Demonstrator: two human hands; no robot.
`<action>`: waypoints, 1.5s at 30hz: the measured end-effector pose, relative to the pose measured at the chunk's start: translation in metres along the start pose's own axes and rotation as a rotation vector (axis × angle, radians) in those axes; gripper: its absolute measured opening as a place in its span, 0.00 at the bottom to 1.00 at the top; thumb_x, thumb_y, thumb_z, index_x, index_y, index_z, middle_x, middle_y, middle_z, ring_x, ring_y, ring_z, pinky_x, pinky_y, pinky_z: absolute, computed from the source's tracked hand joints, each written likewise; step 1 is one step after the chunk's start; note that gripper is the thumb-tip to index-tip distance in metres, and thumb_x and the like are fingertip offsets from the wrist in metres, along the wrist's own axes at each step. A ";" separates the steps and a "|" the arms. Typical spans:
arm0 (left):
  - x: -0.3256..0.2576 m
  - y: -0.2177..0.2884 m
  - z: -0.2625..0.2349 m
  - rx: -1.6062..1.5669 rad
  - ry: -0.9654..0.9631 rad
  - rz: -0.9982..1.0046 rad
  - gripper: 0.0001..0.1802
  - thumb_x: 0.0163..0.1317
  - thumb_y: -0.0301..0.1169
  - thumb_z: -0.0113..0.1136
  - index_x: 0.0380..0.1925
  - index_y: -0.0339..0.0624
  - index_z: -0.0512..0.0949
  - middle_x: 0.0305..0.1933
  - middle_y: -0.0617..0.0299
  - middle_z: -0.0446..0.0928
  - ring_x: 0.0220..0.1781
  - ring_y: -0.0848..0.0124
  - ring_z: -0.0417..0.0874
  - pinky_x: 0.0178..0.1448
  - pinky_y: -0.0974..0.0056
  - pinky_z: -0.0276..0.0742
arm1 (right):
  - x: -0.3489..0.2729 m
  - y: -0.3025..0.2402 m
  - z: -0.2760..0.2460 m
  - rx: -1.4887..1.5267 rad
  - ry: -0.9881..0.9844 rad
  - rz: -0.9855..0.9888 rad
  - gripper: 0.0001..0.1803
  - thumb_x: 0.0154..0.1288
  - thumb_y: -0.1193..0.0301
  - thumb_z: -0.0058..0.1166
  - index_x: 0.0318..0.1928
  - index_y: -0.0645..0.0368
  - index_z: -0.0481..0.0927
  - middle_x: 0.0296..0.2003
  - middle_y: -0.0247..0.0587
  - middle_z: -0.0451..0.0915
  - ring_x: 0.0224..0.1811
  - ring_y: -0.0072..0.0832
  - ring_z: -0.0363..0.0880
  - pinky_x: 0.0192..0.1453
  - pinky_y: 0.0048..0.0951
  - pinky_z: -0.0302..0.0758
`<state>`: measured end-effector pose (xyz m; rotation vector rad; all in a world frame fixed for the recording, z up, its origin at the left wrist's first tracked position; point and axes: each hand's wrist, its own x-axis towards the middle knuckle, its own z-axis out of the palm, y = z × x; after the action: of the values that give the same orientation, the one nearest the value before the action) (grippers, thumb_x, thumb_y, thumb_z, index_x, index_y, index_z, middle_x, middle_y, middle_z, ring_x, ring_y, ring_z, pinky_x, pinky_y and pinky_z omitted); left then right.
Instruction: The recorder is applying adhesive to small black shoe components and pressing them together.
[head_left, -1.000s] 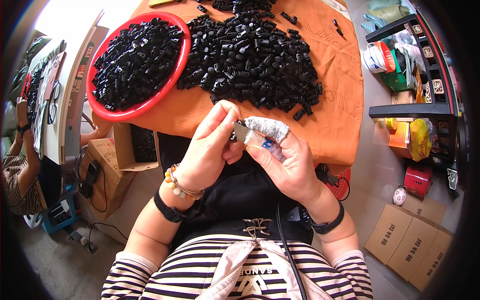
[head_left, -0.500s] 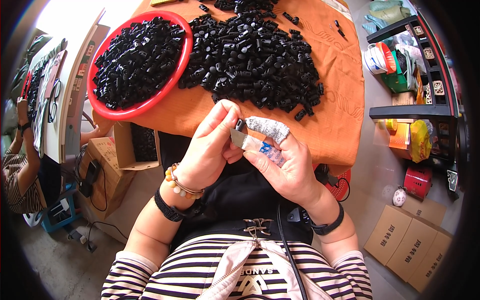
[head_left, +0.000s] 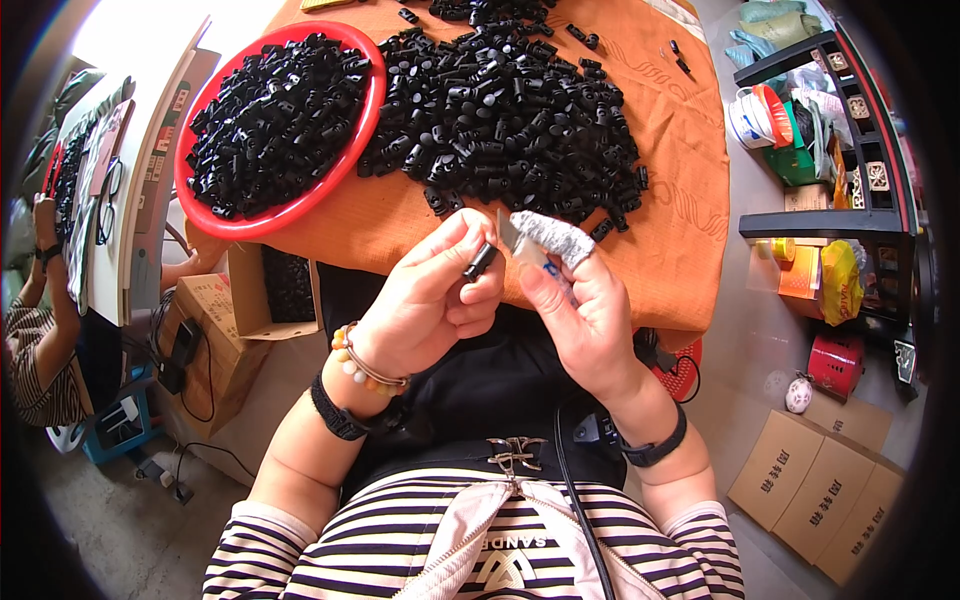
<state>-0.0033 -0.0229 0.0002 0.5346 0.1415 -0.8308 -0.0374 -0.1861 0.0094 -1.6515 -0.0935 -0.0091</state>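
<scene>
The surface (head_left: 680, 235) bears a basin (head_left: 375, 100) left of a pile (head_left: 510, 120); before the pile, the left hand (head_left: 430, 285) pinches a black part (head_left: 480, 263), the right hand (head_left: 585, 315) a blade (head_left: 508, 233).

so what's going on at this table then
A person is working with both hands over their lap. The left hand pinches a small black piece, and the right hand, with a grey knitted cover on one finger, holds a flat blade, apart from the piece. Beyond them, a large heap of similar pieces lies on an orange cloth, beside a red basin full of more.
</scene>
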 end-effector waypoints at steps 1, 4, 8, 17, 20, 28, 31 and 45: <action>0.000 -0.001 0.000 0.017 -0.019 0.002 0.07 0.70 0.38 0.42 0.43 0.52 0.65 0.19 0.71 0.60 0.16 0.83 0.55 0.20 0.78 0.52 | 0.002 0.000 0.001 0.001 0.000 0.000 0.20 0.66 0.69 0.51 0.54 0.68 0.69 0.36 0.42 0.79 0.37 0.18 0.75 0.41 0.20 0.73; 0.002 -0.003 0.000 0.005 -0.012 -0.027 0.08 0.70 0.37 0.42 0.44 0.50 0.66 0.20 0.71 0.60 0.16 0.83 0.55 0.20 0.78 0.53 | 0.006 -0.004 0.004 0.157 0.000 0.006 0.24 0.65 0.68 0.53 0.57 0.69 0.64 0.37 0.40 0.78 0.37 0.18 0.76 0.42 0.19 0.74; 0.001 -0.004 0.013 0.009 0.130 -0.061 0.09 0.70 0.35 0.40 0.45 0.48 0.68 0.20 0.70 0.61 0.17 0.83 0.55 0.21 0.78 0.53 | 0.010 -0.005 0.012 0.223 -0.023 0.062 0.24 0.63 0.70 0.55 0.56 0.69 0.65 0.35 0.37 0.78 0.31 0.16 0.78 0.37 0.18 0.76; -0.001 0.000 0.001 0.039 -0.060 -0.007 0.09 0.70 0.38 0.40 0.44 0.50 0.66 0.20 0.68 0.61 0.16 0.81 0.56 0.20 0.77 0.53 | 0.020 0.004 0.004 0.108 0.039 0.038 0.21 0.64 0.71 0.54 0.55 0.67 0.68 0.36 0.34 0.76 0.33 0.12 0.69 0.37 0.15 0.69; -0.002 0.006 0.000 0.083 -0.007 0.061 0.09 0.70 0.38 0.40 0.44 0.50 0.66 0.21 0.67 0.62 0.16 0.80 0.57 0.20 0.76 0.55 | 0.020 0.001 -0.001 0.128 0.072 0.071 0.20 0.65 0.73 0.52 0.55 0.66 0.68 0.40 0.28 0.73 0.34 0.10 0.65 0.39 0.12 0.65; -0.011 0.065 -0.027 0.124 0.056 0.544 0.13 0.68 0.32 0.45 0.50 0.42 0.65 0.41 0.59 0.70 0.34 0.73 0.75 0.38 0.70 0.76 | 0.007 0.008 -0.029 0.064 0.119 0.135 0.19 0.64 0.75 0.53 0.55 0.65 0.69 0.38 0.27 0.72 0.32 0.10 0.63 0.35 0.12 0.63; -0.020 0.093 -0.031 0.137 0.123 0.744 0.15 0.68 0.32 0.44 0.53 0.41 0.61 0.54 0.45 0.70 0.49 0.60 0.78 0.45 0.64 0.80 | 0.006 0.009 -0.033 -0.042 0.154 0.144 0.19 0.64 0.74 0.53 0.54 0.66 0.70 0.38 0.28 0.73 0.32 0.10 0.63 0.36 0.12 0.64; -0.012 0.056 -0.025 0.380 0.036 0.469 0.20 0.69 0.33 0.43 0.57 0.36 0.63 0.38 0.59 0.75 0.35 0.76 0.77 0.38 0.72 0.74 | 0.008 0.040 -0.054 -0.450 0.369 0.002 0.30 0.52 0.80 0.61 0.57 0.60 0.68 0.31 0.38 0.75 0.31 0.23 0.76 0.36 0.24 0.74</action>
<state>0.0316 0.0284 0.0043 0.8994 -0.1118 -0.3869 -0.0237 -0.2427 -0.0254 -2.0697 0.2060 -0.3543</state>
